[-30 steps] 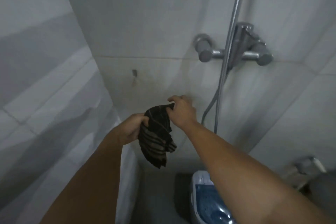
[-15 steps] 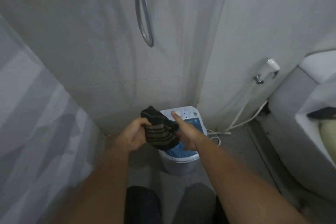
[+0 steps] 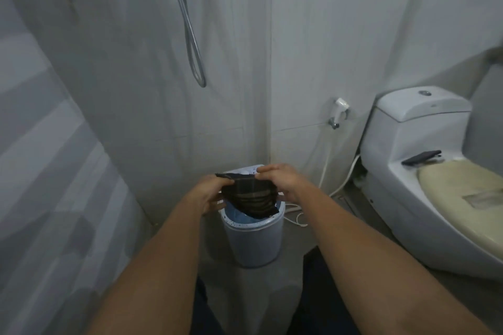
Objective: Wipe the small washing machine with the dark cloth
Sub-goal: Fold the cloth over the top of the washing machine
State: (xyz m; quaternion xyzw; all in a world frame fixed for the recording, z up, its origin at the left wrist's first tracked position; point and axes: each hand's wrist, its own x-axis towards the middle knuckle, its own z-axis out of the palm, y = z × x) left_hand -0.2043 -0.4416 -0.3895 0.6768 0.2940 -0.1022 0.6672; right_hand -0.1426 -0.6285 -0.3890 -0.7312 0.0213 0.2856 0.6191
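Note:
A small white and blue washing machine stands on the floor in the corner, seen from above. Over its top hangs a dark striped cloth, stretched between both hands. My left hand pinches the cloth's left edge. My right hand grips its right upper edge. The cloth hides most of the machine's blue lid and the control panel at the back. Whether the cloth touches the lid I cannot tell.
A white toilet with a beige seat cover stands at the right, a dark phone on its rim. A bidet sprayer hangs on the wall with white hoses trailing on the floor. A shower hose loops down above.
The view has dropped from the shower mixer to the floor. Both hands came down with the cloth and now spread it wider over the washing machine.

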